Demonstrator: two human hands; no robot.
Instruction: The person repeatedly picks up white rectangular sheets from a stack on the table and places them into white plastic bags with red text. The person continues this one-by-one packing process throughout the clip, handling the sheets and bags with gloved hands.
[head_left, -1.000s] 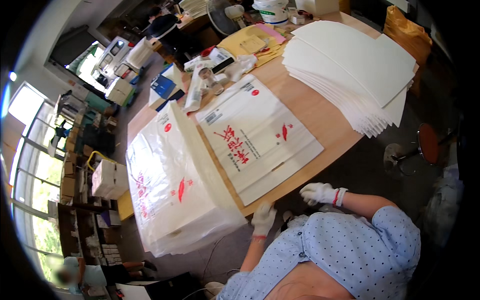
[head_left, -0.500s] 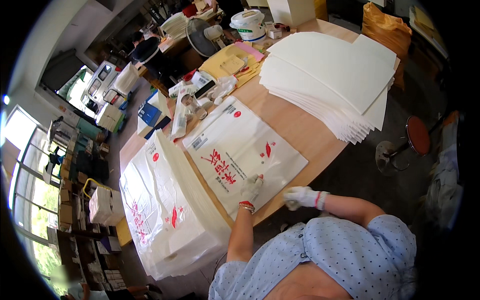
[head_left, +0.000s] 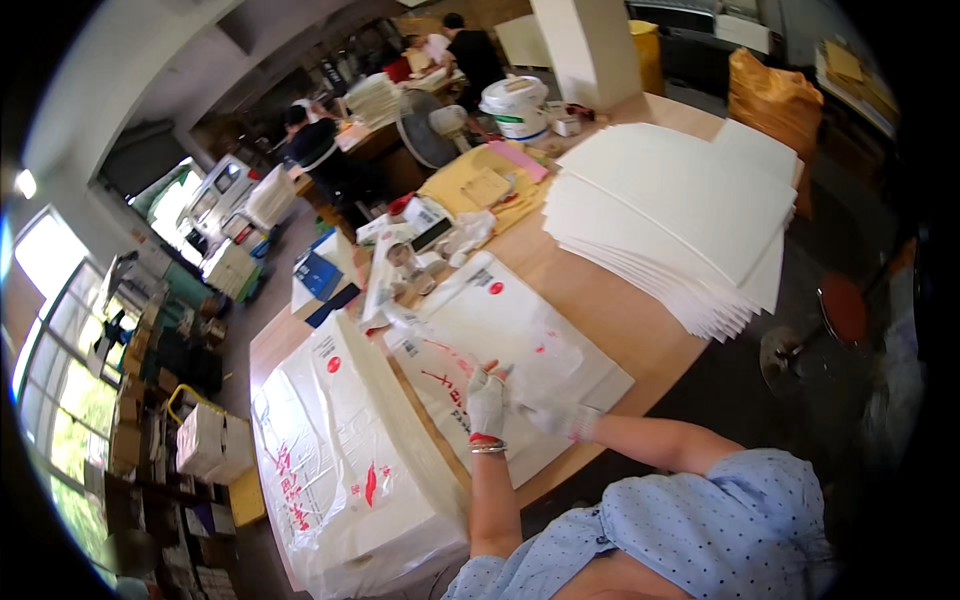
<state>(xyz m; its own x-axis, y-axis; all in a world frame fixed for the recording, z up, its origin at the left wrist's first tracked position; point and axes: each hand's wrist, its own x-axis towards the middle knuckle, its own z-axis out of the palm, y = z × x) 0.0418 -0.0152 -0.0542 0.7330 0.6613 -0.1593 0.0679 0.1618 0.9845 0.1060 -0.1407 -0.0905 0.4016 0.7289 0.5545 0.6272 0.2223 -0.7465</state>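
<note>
A flat white plastic bag [head_left: 575,372] printed in red and black lies before me on the wooden table, its print partly blurred and its film rumpled at the far left. My left hand [head_left: 487,405], in a white glove with bare fingertips, is over its middle, fingers drawn together; what they hold, if anything, is not visible. Close to its right, my gloved right hand [head_left: 558,418] is low over the bag, its fingers smeared by motion. Left of both hands, a tall stack of white sheets [head_left: 420,500] stands under a similar printed plastic bag [head_left: 335,450].
Fanned white sheets [head_left: 670,210] cover the table's far right. Beyond the bag lie a clear jar [head_left: 402,257], yellow envelopes [head_left: 465,190], a blue-and-white box [head_left: 318,275] and a white bucket [head_left: 515,108]. A round red stool [head_left: 842,308] stands off the right edge. People work farther back.
My right hand has moved from the table's near edge up and left onto the bag, beside my left hand. The bag's film has shifted and rumpled. My view has tilted up.
</note>
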